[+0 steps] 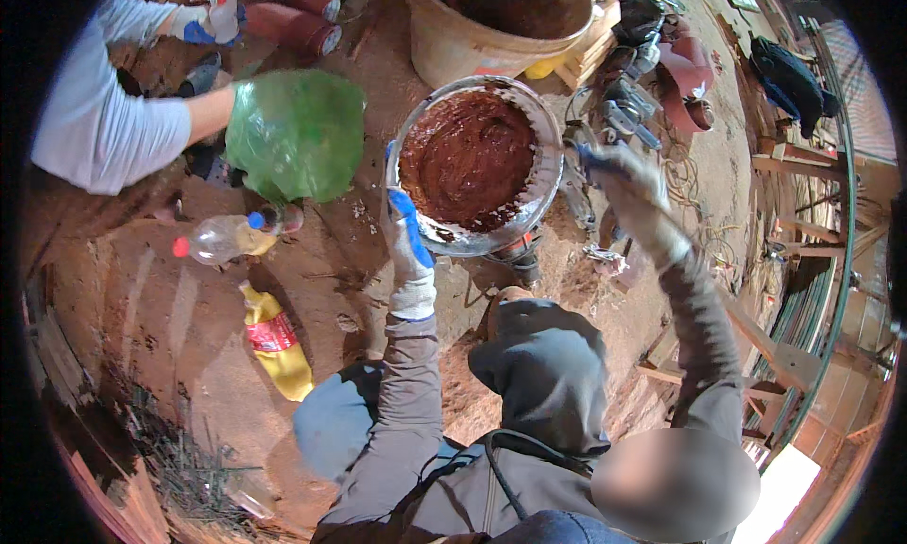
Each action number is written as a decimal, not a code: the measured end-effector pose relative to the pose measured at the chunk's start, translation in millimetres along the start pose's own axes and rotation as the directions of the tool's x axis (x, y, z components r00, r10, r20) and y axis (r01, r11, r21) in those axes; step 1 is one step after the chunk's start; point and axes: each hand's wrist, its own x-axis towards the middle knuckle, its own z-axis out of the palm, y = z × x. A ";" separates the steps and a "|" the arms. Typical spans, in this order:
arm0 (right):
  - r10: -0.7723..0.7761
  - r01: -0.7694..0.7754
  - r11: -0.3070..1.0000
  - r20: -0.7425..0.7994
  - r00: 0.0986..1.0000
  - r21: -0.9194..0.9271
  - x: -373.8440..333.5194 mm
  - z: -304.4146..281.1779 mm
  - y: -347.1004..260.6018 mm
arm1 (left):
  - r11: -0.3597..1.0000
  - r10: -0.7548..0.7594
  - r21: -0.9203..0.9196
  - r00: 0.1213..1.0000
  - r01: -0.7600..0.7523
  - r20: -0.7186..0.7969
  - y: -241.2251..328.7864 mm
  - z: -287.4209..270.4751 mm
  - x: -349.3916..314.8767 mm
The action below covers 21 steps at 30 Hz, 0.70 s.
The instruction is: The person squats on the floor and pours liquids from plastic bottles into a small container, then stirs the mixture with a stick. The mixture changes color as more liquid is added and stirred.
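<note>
left hand (408, 246): gloved in white and blue, closed on the near left rim of the metal basin (546, 171), fingers hooked over the edge.
right hand (631, 196): gloved and blurred, raised just right of the basin's rim; whether it is wide or closed cannot be told.
basin: round, white-smeared inside, holding thick red-brown paste (466, 158); it sits at the centre of the dirt floor (179, 317), tight against a tan bucket (472, 38) behind it.
edges and room: tools and coiled wire (633, 104) crowd the basin's right side; open ground lies to its lower left.
packages: a clear plastic bottle with a red cap (215, 239) and a yellow bottle with a red label (274, 341) lie on the floor, well left of the basin.
co-worker: another person's hand in a green plastic bag (295, 133) reaches in at upper left.
surroundings: wooden frames (803, 260) stand along the right.
</note>
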 end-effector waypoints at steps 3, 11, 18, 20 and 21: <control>0.163 -0.158 0.979 -0.032 0.986 0.128 -74.3 -1.6 -29.1 | 0.928 0.119 0.358 0.993 -0.105 -0.016 43.2 89.9 -12.8; -0.075 0.016 0.989 -0.404 0.912 -0.148 -26.9 -149.5 -194.9 | 0.951 -0.103 0.296 0.994 0.090 0.027 128.7 251.4 -97.5; -0.177 0.112 0.963 -0.262 0.949 -0.245 -151.3 -243.2 -388.4 | 0.928 -0.241 0.337 0.944 0.157 0.224 235.6 390.2 -177.0; 0.106 -0.210 0.942 -0.362 0.926 -0.262 -147.8 -288.8 -420.5 | 0.908 -0.373 0.300 0.890 0.292 0.262 262.4 416.0 -209.9; 0.090 -0.262 0.904 -0.450 0.889 -0.337 -163.7 -309.3 -428.5 | 0.880 -0.473 0.187 0.837 0.436 0.274 268.8 431.0 -228.4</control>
